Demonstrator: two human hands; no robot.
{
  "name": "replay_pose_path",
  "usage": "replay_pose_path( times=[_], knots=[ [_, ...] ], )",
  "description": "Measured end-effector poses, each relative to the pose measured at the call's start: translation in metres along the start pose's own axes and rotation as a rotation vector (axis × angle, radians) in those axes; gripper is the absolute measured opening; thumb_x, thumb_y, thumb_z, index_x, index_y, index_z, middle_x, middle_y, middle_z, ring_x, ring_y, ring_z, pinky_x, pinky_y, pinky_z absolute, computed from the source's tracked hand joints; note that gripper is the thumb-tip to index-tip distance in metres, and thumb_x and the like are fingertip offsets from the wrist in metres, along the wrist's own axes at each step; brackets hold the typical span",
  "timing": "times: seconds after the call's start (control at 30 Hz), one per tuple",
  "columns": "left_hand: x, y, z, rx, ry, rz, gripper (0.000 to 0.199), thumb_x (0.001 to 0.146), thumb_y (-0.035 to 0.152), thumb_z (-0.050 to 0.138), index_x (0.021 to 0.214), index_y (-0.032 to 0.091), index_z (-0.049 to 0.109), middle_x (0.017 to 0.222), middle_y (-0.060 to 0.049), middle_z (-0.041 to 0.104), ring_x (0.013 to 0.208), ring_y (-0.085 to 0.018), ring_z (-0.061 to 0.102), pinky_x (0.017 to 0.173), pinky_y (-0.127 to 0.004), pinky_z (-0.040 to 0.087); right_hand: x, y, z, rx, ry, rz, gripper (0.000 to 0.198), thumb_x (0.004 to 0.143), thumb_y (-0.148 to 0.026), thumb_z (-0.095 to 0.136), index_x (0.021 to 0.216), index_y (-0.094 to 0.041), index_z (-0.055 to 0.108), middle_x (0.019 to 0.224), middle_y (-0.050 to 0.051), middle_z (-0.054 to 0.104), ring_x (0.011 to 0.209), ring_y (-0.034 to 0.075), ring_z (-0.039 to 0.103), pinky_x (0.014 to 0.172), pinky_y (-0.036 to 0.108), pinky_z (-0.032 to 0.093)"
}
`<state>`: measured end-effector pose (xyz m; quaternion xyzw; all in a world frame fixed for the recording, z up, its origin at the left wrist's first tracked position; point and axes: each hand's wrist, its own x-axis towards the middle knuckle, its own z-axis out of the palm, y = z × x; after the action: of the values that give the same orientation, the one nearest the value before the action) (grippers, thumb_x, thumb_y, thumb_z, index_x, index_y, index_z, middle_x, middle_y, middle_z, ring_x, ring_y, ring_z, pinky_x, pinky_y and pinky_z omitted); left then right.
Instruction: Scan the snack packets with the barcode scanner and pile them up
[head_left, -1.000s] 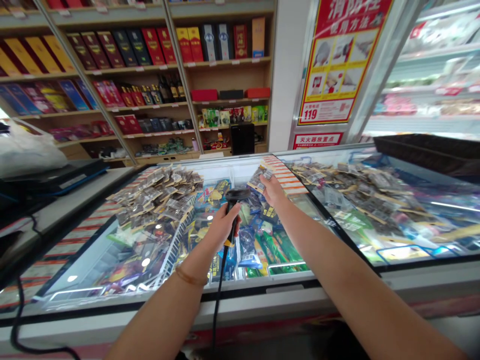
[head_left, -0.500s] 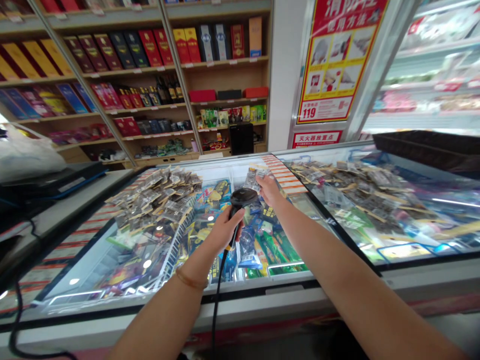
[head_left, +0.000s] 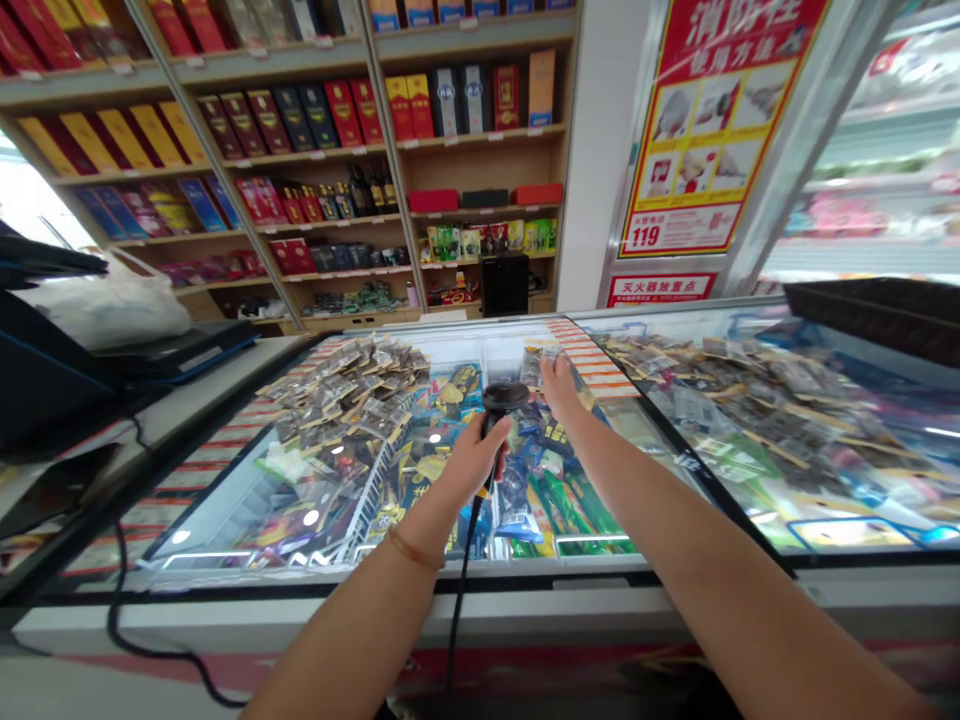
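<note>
My left hand (head_left: 480, 455) is wrapped round the handle of a black barcode scanner (head_left: 505, 396), its head pointing away from me and a cable hanging down toward the freezer's front edge. Just beyond it, my right hand (head_left: 559, 385) grips a small clear packet (head_left: 532, 366) with dark contents, held above the glass top. On the glass to the left lies a heap of similar small packets (head_left: 352, 380). Another pile of packets (head_left: 780, 390) spreads over the right-hand freezer. Colourful bagged goods (head_left: 517, 490) show through the glass below my hands.
Shelves of boxed bottles (head_left: 322, 110) stand behind the freezer. A white plastic bag (head_left: 112, 300) rests on the counter at left, near dark equipment (head_left: 45, 370). A dark tray (head_left: 877, 315) sits at right. A black cable (head_left: 120, 590) hangs down the front left.
The view has turned slightly left, so the scene sits further right. My hands keep their holds on the scanner and the packet, close together over the glass.
</note>
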<state>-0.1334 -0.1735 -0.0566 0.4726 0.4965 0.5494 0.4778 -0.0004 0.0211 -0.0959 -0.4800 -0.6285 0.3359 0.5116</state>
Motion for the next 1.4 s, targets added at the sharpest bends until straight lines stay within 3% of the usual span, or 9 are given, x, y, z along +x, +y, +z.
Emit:
replay_pose_path(
  times=[0.17, 0.3, 0.4, 0.57, 0.7, 0.9, 1.1, 1.23, 1.4],
  knots=[
    [-0.016, 0.027, -0.025, -0.077, 0.208, -0.045, 0.053, 0.072, 0.068, 0.074, 0.085, 0.023, 0.051, 0.058, 0.005, 0.058, 0.038, -0.010, 0.048, 0.037, -0.023, 0.038, -0.001, -0.004, 0.001, 0.021, 0.006, 0.121, 0.035, 0.095, -0.047, 0.051, 0.120, -0.024, 0.055, 0.089, 0.005, 0.068, 0.058, 0.019, 0.064, 0.055, 0.031, 0.052],
    [-0.044, 0.044, -0.081, -0.035, 0.338, -0.010, 0.052, 0.070, 0.066, 0.076, 0.085, 0.022, 0.051, 0.057, 0.005, 0.057, 0.037, -0.010, 0.047, 0.037, -0.023, 0.037, -0.001, -0.013, 0.001, -0.032, -0.153, 0.160, 0.017, 0.085, -0.031, 0.066, 0.097, -0.020, 0.061, 0.065, -0.002, 0.060, 0.052, 0.014, 0.057, 0.054, 0.026, 0.045],
    [-0.069, 0.051, -0.131, 0.020, 0.474, -0.007, 0.052, 0.068, 0.064, 0.076, 0.082, 0.022, 0.050, 0.056, 0.005, 0.057, 0.038, -0.010, 0.048, 0.037, -0.022, 0.037, -0.004, -0.035, 0.013, 0.077, -0.327, 0.171, 0.014, 0.079, -0.025, 0.073, 0.081, -0.018, 0.061, 0.055, -0.005, 0.052, 0.050, 0.011, 0.050, 0.055, 0.023, 0.042],
    [-0.108, 0.061, -0.192, 0.081, 0.642, -0.036, 0.049, 0.067, 0.062, 0.074, 0.083, 0.022, 0.050, 0.055, 0.005, 0.057, 0.039, -0.010, 0.048, 0.037, -0.022, 0.039, -0.024, -0.099, 0.077, 0.449, -0.530, 0.293, 0.033, 0.069, -0.013, 0.084, 0.091, -0.019, 0.060, 0.060, -0.005, 0.062, 0.055, 0.009, 0.057, 0.061, 0.022, 0.050],
    [-0.128, 0.064, -0.216, 0.050, 0.696, -0.035, 0.049, 0.067, 0.061, 0.074, 0.083, 0.022, 0.050, 0.056, 0.006, 0.057, 0.040, -0.010, 0.049, 0.038, -0.022, 0.041, -0.049, -0.146, 0.146, 0.496, -0.652, 0.401, 0.039, 0.069, -0.004, 0.085, 0.084, -0.020, 0.052, 0.061, -0.005, 0.062, 0.054, 0.009, 0.059, 0.061, 0.021, 0.054],
    [-0.144, 0.061, -0.230, 0.034, 0.693, -0.015, 0.055, 0.062, 0.064, 0.077, 0.085, 0.022, 0.050, 0.058, 0.006, 0.058, 0.040, -0.010, 0.049, 0.038, -0.023, 0.040, -0.073, -0.189, 0.213, 0.519, -0.621, 0.546, 0.031, 0.083, 0.006, 0.068, 0.081, -0.019, 0.051, 0.060, -0.005, 0.059, 0.053, 0.006, 0.057, 0.056, 0.016, 0.055],
    [-0.138, 0.063, -0.219, 0.020, 0.682, -0.033, 0.055, 0.062, 0.066, 0.076, 0.083, 0.022, 0.050, 0.055, 0.006, 0.057, 0.039, -0.010, 0.048, 0.037, -0.022, 0.039, -0.076, -0.194, 0.234, 0.581, -0.557, 0.541, 0.031, 0.084, 0.004, 0.067, 0.098, -0.020, 0.054, 0.075, -0.004, 0.064, 0.067, 0.008, 0.069, 0.072, 0.021, 0.063],
    [-0.124, 0.063, -0.199, 0.022, 0.632, -0.034, 0.053, 0.065, 0.067, 0.074, 0.080, 0.022, 0.049, 0.053, 0.005, 0.056, 0.038, -0.011, 0.048, 0.037, -0.023, 0.038, -0.069, -0.178, 0.217, 0.597, -0.552, 0.506, 0.041, 0.079, 0.002, 0.074, 0.107, -0.021, 0.055, 0.085, -0.002, 0.067, 0.071, 0.012, 0.073, 0.076, 0.029, 0.066],
    [-0.095, 0.058, -0.162, 0.005, 0.560, -0.024, 0.052, 0.066, 0.066, 0.075, 0.080, 0.022, 0.051, 0.054, 0.005, 0.056, 0.038, -0.011, 0.048, 0.037, -0.023, 0.037, -0.044, -0.136, 0.147, 0.467, -0.444, 0.408, 0.029, 0.082, 0.002, 0.064, 0.103, -0.017, 0.058, 0.078, 0.001, 0.067, 0.072, 0.014, 0.074, 0.076, 0.030, 0.065]
  ],
)
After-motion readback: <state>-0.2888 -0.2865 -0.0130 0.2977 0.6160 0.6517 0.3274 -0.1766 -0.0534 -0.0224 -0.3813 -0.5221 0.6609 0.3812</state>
